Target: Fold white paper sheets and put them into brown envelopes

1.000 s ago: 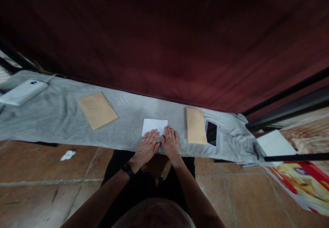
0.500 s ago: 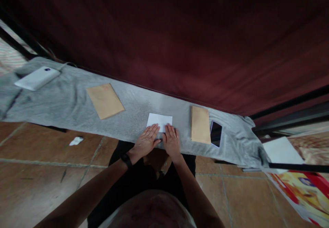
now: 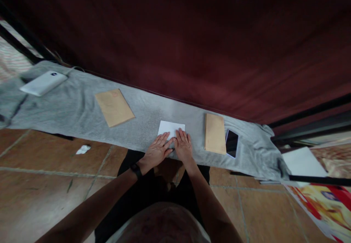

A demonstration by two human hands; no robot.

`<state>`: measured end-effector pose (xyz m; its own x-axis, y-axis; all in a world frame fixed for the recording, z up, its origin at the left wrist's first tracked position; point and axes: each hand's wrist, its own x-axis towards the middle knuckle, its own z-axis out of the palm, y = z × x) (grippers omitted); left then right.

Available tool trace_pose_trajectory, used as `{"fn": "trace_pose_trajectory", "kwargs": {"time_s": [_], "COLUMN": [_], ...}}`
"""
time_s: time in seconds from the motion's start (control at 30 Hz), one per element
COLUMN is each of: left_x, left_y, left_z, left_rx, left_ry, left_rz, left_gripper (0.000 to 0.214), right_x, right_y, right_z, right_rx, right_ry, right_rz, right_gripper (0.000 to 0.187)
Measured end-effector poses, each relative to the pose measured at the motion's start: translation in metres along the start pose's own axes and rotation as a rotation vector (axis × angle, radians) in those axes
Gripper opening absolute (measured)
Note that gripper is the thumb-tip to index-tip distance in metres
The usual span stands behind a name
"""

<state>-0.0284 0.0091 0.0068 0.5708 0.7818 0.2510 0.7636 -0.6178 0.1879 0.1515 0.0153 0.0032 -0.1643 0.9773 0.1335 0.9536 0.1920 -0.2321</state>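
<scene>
A white folded sheet of paper (image 3: 170, 126) lies on a long bench covered with grey cloth (image 3: 148, 120). My left hand (image 3: 155, 151) and my right hand (image 3: 183, 147) lie flat side by side on the near part of the sheet, fingers stretched out and pressing down. A dark band sits on my left wrist (image 3: 135, 169). Only the far strip of the paper shows beyond my fingertips.
A brown envelope (image 3: 114, 107) lies to the left, a stack of brown envelopes (image 3: 214, 137) to the right beside a dark phone (image 3: 231, 143). A white device (image 3: 44, 83) rests at the far left. A dark red curtain (image 3: 192, 45) hangs behind. Tiled floor (image 3: 41, 177) holds a paper scrap (image 3: 83, 149).
The view has shifted a little rightward over the second. My hands have stayed flat on the white sheet, fingers creeping slightly forward over it.
</scene>
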Motion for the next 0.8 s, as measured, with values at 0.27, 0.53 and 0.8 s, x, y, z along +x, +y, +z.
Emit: {"fn": "trace_pose_trajectory", "kwargs": {"time_s": [0.27,0.53,0.8], "left_x": [0.0,0.0,-0.001], "left_y": [0.001,-0.001,-0.003], "left_z": [0.0,0.001,0.007], "left_rx": [-0.004,-0.004,0.001], "left_ry": [-0.011,-0.011,0.009], "left_rz": [-0.016,-0.012,0.0], "left_gripper": [0.054,0.055,0.051], "right_x": [-0.018,-0.048,-0.011], "right_y": [-0.002,0.003,-0.005], "right_z": [-0.001,-0.003,-0.009], "right_rx": [0.012,0.031,0.069], "right_ry": [0.05,0.051,-0.021], "right_rz": [-0.031,-0.084,-0.085], "right_gripper": [0.051,0.049,0.047]}}
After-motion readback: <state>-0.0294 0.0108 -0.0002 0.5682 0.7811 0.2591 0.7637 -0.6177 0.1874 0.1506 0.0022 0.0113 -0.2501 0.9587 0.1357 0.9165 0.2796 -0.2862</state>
